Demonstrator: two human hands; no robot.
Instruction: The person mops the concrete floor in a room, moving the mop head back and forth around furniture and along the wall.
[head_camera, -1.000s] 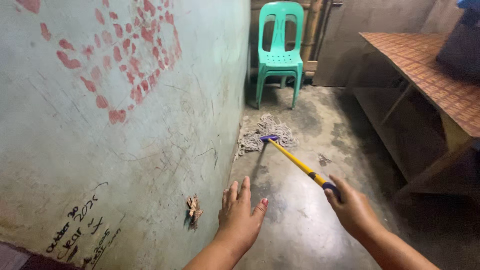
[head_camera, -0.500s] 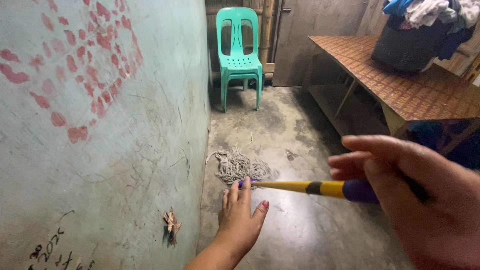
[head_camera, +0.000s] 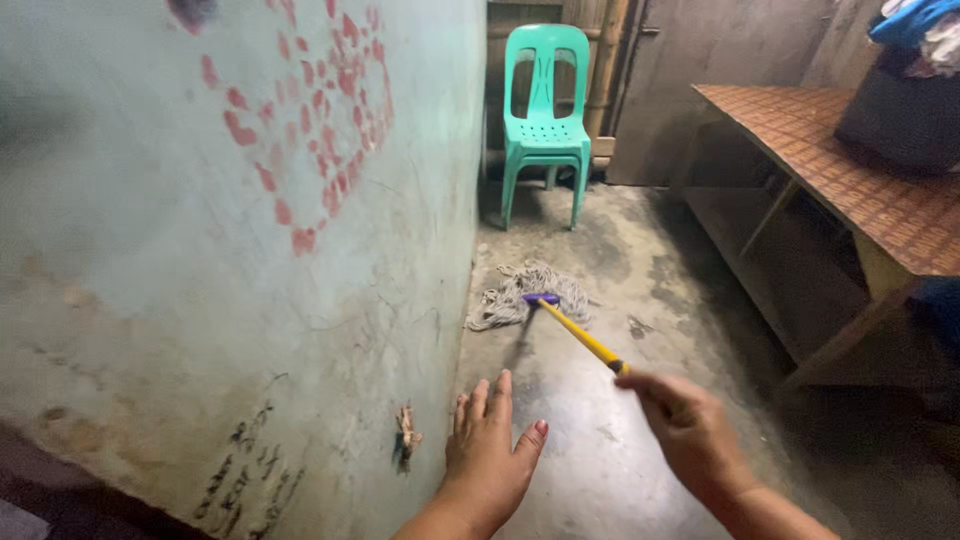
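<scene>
The yellow-handled string mop (head_camera: 560, 320) lies with its grey head on the concrete floor (head_camera: 600, 470) against the pale green wall (head_camera: 200, 250), my right hand (head_camera: 690, 435) wrapped round its handle, left hand (head_camera: 490, 455) spread empty, so I favour long, flat strokes.

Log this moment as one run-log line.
right hand: grips yellow mop handle | left hand: open, empty, held out | mop head: on wet concrete floor by wall
</scene>
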